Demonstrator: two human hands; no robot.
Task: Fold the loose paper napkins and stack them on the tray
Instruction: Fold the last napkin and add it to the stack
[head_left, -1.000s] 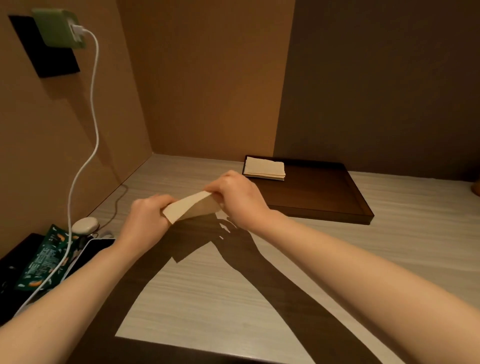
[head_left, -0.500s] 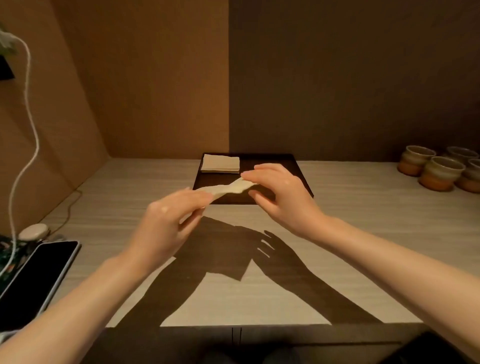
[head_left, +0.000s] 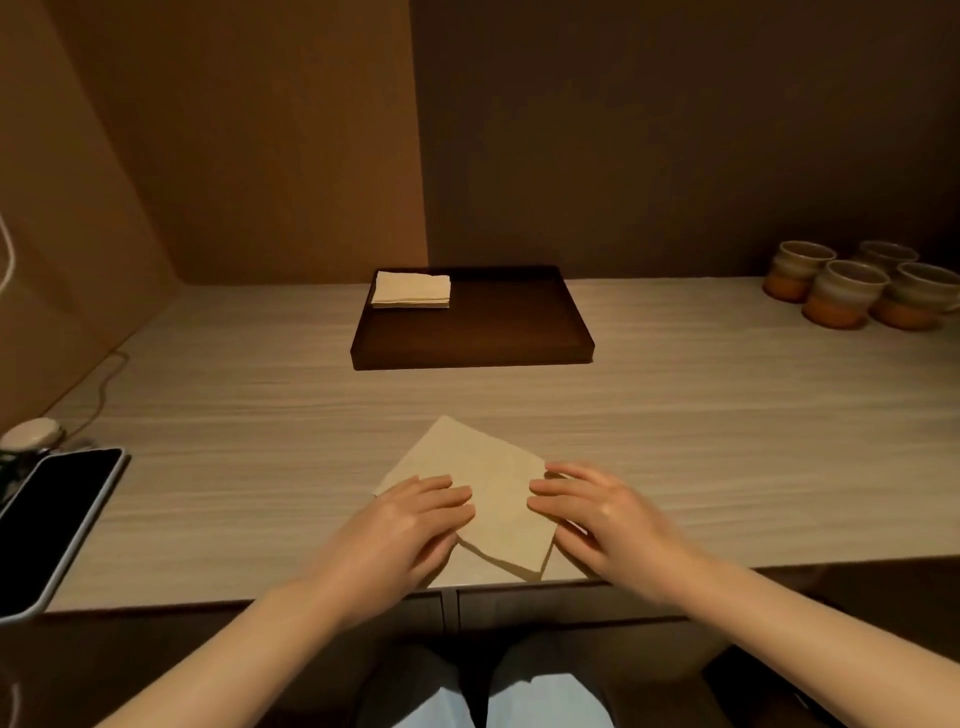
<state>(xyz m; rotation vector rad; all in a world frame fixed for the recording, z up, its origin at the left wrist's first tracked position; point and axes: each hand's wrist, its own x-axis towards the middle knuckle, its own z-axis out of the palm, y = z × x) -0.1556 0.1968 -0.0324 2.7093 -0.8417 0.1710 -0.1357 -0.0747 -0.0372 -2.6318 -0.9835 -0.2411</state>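
A cream paper napkin (head_left: 480, 475) lies flat on the table near the front edge, turned like a diamond. My left hand (head_left: 415, 519) rests palm down on its left corner, fingers spread. My right hand (head_left: 597, 514) presses flat on its right corner, also with fingers apart. Neither hand grips the paper. Farther back stands a dark brown tray (head_left: 498, 343). A small stack of folded napkins (head_left: 411, 289) sits in the tray's back left corner.
Several ceramic cups (head_left: 852, 291) stand at the back right of the table. A phone with a dark screen (head_left: 49, 525) lies at the left edge, beside a small white case (head_left: 28, 432) and a cable. Walls close in behind and to the left.
Both hands held the napkin up in the air before. Now it lies flat on the table near the front edge with both palms pressing on it.
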